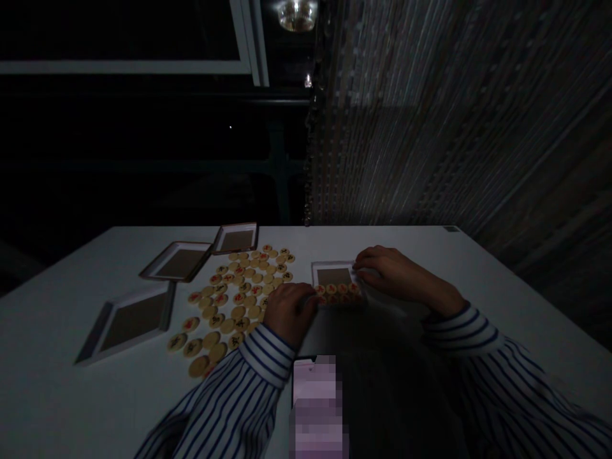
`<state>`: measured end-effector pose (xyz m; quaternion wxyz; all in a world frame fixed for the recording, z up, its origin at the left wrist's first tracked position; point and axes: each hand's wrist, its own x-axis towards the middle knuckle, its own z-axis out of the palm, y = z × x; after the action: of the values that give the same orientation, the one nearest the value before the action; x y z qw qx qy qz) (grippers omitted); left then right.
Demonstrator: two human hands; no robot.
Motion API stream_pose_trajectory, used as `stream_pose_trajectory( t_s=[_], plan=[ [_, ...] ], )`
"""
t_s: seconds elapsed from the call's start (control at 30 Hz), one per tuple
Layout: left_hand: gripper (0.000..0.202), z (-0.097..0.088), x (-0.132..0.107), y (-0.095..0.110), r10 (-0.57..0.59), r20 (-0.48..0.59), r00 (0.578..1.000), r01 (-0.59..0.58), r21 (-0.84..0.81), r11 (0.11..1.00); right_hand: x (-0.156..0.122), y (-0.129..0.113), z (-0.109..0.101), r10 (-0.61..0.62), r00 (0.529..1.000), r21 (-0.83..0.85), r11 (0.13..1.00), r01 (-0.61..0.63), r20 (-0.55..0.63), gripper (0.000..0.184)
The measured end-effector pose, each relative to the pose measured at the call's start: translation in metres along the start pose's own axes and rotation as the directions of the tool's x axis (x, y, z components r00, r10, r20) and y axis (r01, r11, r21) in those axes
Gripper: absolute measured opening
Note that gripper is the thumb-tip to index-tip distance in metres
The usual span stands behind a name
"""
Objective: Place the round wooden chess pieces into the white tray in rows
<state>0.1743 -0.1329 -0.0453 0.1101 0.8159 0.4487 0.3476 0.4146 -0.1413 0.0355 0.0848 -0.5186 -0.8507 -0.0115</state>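
Just left of a small open box [333, 265], my left hand [291, 311] is closed with curled fingers. Its fingertips reach the near left corner; what they hold, if anything, is hidden. My right hand [394, 274] has its bent fingers and thumb at the right rim of this box, gripping the edge. Inside, along the near side, round xiangqi pieces [342, 289] with red characters lie in rows, and the brown bottom shows behind them. Many loose xiangqi pieces [238, 312], some with red or black characters and some plain side up, spread left of my left hand.
On the white table [478, 287], three open trays or lids stand at the left: a near one [136, 322], a middle one [179, 261] and a far one [236, 240]. A phone [315, 382] lies at the front. Behind hangs a string curtain [382, 127]. The room is dark.
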Motion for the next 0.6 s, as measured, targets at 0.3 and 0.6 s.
stream_pose_trajectory(
  t_s=[0.3,0.6],
  plan=[
    [0.013,-0.008,0.000,-0.005,0.002,-0.072,0.997,-0.005,-0.037,0.999,0.003,-0.018,-0.004,-0.057,0.998,0.021,0.998,0.058,-0.009,0.028],
    [0.015,-0.028,-0.001,-0.004,-0.040,-0.093,0.995,0.033,-0.070,0.997,0.003,-0.030,-0.005,-0.075,0.996,0.051,0.996,0.077,-0.039,0.031]
  ],
)
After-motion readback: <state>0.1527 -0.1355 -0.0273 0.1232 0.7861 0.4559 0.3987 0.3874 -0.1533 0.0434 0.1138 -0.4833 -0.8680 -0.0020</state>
